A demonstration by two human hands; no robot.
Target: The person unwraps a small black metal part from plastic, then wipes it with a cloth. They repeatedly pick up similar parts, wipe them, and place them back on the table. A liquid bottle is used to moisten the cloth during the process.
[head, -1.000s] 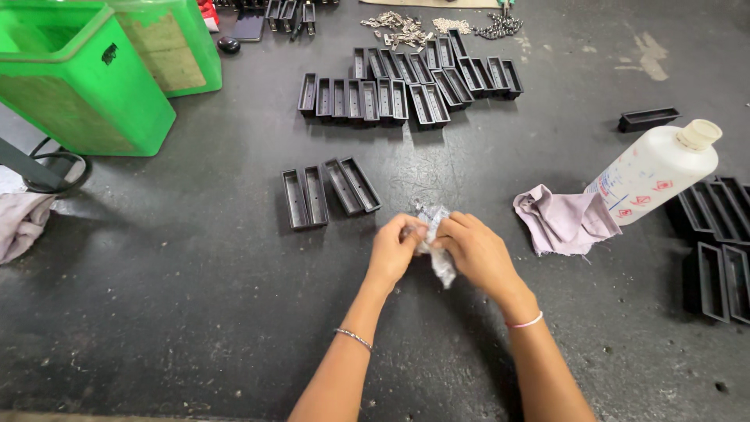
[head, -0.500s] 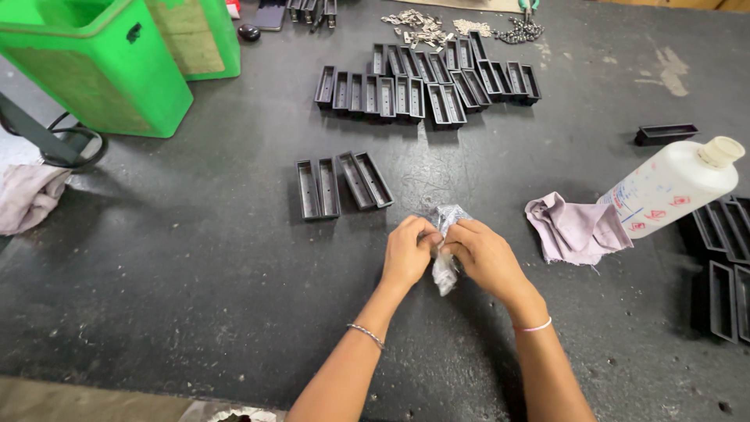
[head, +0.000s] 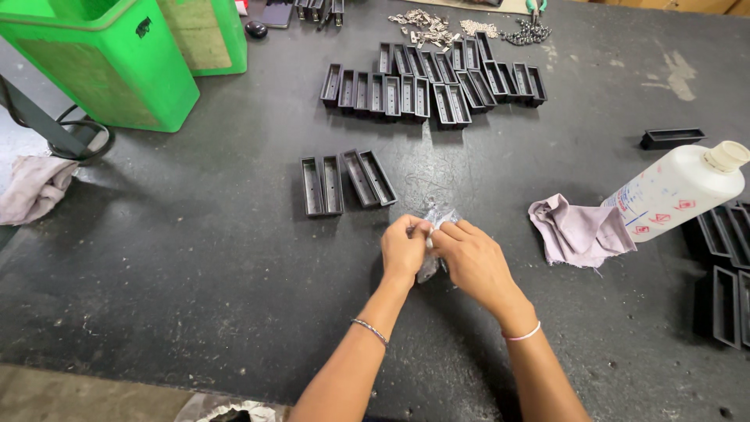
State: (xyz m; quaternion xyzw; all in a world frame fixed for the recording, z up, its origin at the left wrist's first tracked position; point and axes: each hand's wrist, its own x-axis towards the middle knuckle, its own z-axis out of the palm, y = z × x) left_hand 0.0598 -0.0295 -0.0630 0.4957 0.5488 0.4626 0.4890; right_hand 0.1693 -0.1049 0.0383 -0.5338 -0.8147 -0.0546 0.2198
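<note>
Dark, scuffed and faintly speckled, the tabletop (head: pixel 195 258) fills nearly the whole view. Near its middle, toward the near edge, a small crinkled bag of clear plastic (head: pixel 434 234) sits pinched between both hands. The left hand (head: pixel 404 248) curls its fingers narrowly over the bag's left side; the right hand (head: pixel 471 262) grips the other side, fingertips meeting the left hand's at the top. Both forearms rise from the near edge, a thin bracelet on each wrist.

Just beyond the bag lie four black rectangular plastic trays (head: pixel 346 181), open side up, in two pairs. To the right rests a crumpled mauve cloth (head: pixel 576 232), touching a tilted white plastic bottle (head: pixel 678 191). Toward the far edge a long row of similar trays (head: pixel 430 82) is lined up. Two green bins (head: pixel 125 59) stand at the far left corner.
</note>
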